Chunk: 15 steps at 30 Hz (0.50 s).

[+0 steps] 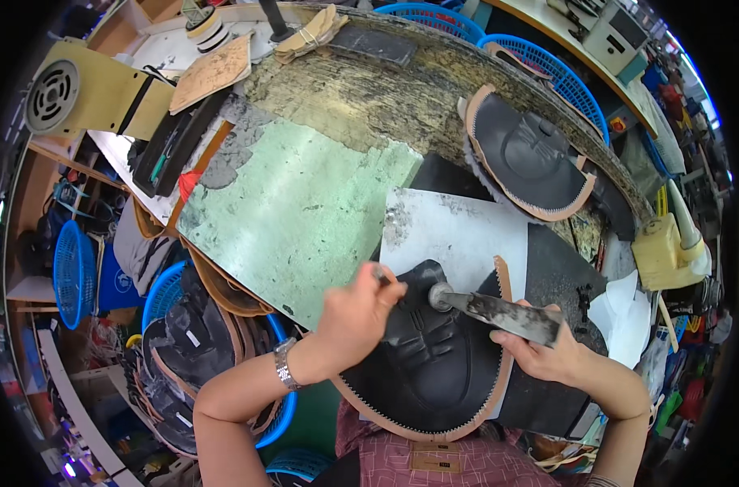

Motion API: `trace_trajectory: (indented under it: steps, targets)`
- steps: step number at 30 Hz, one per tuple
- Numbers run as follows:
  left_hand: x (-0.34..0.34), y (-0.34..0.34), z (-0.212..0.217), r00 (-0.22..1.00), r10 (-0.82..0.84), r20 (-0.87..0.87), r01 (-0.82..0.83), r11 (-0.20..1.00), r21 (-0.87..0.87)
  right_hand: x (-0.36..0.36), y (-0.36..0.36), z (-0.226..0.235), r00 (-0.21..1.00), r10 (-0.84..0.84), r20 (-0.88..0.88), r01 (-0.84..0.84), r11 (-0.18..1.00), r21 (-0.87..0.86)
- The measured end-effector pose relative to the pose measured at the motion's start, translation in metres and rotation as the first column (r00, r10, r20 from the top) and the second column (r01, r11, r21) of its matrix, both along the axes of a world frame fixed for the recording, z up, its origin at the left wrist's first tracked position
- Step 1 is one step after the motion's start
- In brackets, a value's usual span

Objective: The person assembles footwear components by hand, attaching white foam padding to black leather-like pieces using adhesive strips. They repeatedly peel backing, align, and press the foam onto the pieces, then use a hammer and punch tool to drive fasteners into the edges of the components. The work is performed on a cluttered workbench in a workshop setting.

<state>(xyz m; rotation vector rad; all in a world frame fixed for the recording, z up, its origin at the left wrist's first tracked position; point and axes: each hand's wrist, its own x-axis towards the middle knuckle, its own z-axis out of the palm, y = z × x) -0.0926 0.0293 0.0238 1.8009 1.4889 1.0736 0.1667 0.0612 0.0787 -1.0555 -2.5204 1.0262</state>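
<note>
A black moulded shoe upper (438,381) with a tan, toothed edge lies in front of me, over the near edge of the work surface. My right hand (540,349) grips the worn, dark-smeared handle of a hammer (511,315). Its round grey metal head is over the tongue end of the upper; whether it touches, I cannot tell. My left hand (357,312) is closed in a pinch just left of that end, with a watch on the wrist. A small dark bit shows at its fingertips, too little to name. Beneath the upper's far end is a white sheet (467,231).
Another black upper (528,158) lies at the far right. A pale green board (305,211) covers the middle left of the bench. Blue baskets stand around, one (284,406) at lower left holding several uppers. A yellow machine (94,89) is at far left.
</note>
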Motion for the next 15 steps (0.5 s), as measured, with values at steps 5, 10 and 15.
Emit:
trace_trajectory:
  steps: [5,10,15]
  targets:
    - [0.007,0.011,-0.004,0.923,0.104,0.37,-0.008,0.968,-0.252,-0.003,-0.004,-0.007,0.995,-0.06,0.081,0.062,0.998,-0.016]
    - [0.009,0.008,-0.003,0.997,0.036,0.066,-0.033,0.999,-0.039,-0.001,0.006,0.021,0.997,-0.026,0.071,0.025,1.0,0.014]
    - [0.012,0.006,-0.009,0.978,-0.057,-0.2,0.14,0.89,0.434,0.005,0.0,0.007,0.838,-0.022,-0.544,-0.117,0.968,-0.22]
